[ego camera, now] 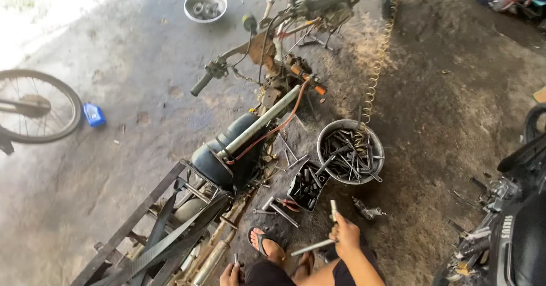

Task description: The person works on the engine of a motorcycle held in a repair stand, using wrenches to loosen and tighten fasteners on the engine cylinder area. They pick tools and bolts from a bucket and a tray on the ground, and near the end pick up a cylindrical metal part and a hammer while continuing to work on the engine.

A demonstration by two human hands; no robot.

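1. Landmark: stripped motorcycle frame [250, 132], lying diagonally on the dirt floor. Bodywork off, handlebars and cables exposed; judged well into teardown, with much of the frame still assembled.
2. Right hand [345, 235], just right of the frame's rear end, is closed around a T-handle wrench [323, 237]; its long bar points back toward the frame.
3. Left hand [230, 274], at the bottom edge beside the frame's tail, appears pinched on a small metal piece [236, 258]; the grip is partly cut off, so I cannot tell for certain.
4. Round metal tub [375, 143], right of the frame's middle: full of wrenches and loose tools.
5. Black tray [293, 193], between tub and frame: sockets and small bits.
6. Steel bowl [188, 1], beyond the handlebars: several ring-shaped parts.
7. Blue container [94, 114], well left of the frame, near a spoked wheel [35, 107].
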